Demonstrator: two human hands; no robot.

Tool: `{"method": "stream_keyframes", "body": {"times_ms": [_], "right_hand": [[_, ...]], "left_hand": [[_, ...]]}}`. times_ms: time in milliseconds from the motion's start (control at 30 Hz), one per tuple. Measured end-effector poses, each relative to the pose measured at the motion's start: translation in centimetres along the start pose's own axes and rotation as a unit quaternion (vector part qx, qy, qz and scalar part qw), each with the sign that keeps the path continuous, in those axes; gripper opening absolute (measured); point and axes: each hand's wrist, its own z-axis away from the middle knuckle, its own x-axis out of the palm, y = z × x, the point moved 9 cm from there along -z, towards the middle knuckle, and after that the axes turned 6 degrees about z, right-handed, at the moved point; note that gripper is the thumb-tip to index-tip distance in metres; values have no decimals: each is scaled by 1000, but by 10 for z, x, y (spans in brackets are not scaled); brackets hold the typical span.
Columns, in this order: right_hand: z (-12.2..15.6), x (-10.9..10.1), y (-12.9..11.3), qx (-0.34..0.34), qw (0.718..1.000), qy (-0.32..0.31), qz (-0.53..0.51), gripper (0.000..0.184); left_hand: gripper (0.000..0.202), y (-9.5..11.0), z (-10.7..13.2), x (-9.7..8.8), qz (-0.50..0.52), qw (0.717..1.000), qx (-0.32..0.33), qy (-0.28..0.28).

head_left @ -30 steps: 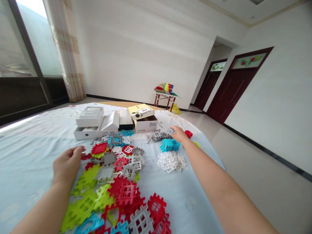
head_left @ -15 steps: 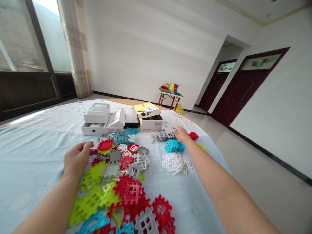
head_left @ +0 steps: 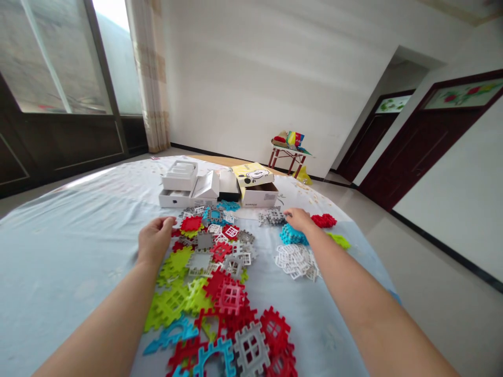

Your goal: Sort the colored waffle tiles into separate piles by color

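Observation:
My left hand (head_left: 156, 235) hovers at the left side of a mixed heap of interlocking plastic building pieces, thumb and fingers pressed together beside a red piece (head_left: 192, 224); anything between them is too small to make out. My right hand (head_left: 299, 219) reaches to the right end of a row of grey pieces (head_left: 271, 216), fingers curled down and their tips partly hidden. Directly under that hand lies a blue pile (head_left: 291, 234). White window pieces (head_left: 295, 261) form a pile nearer to me. Green pieces (head_left: 167, 303) and a grey window piece (head_left: 251, 348) lie in the heap.
White boxes (head_left: 176, 199) and a yellow-lidded box (head_left: 259, 198) stand at the far side of the cloth-covered round table (head_left: 78, 235). Red pieces (head_left: 324, 220) and green pieces (head_left: 340, 241) lie beyond my right arm. A small side table (head_left: 291, 151) stands by the wall.
My view has turned left, so everything sits further right. My right hand has lowered and come closer over the grey row and blue pile. My left hand keeps its place beside the heap.

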Motion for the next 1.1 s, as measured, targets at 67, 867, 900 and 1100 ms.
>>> {"method": "stream_keyframes", "body": {"times_ms": [67,867,900,1100], "right_hand": [[6,-9,-20,-34,998,38,-26,29],[75,1,-107,-117,846,-96,-511,31],[72,-1,-100,-106,845,-84,-518,29],[41,-16,-18,2,864,53,-500,31]], "left_hand": [[38,1,1,0,2,1000,-2,-2],[37,9,5,-1,-35,999,-11,-1],[37,10,5,-2,-36,999,-11,0],[39,8,3,-3,-68,998,-7,-1]]}}
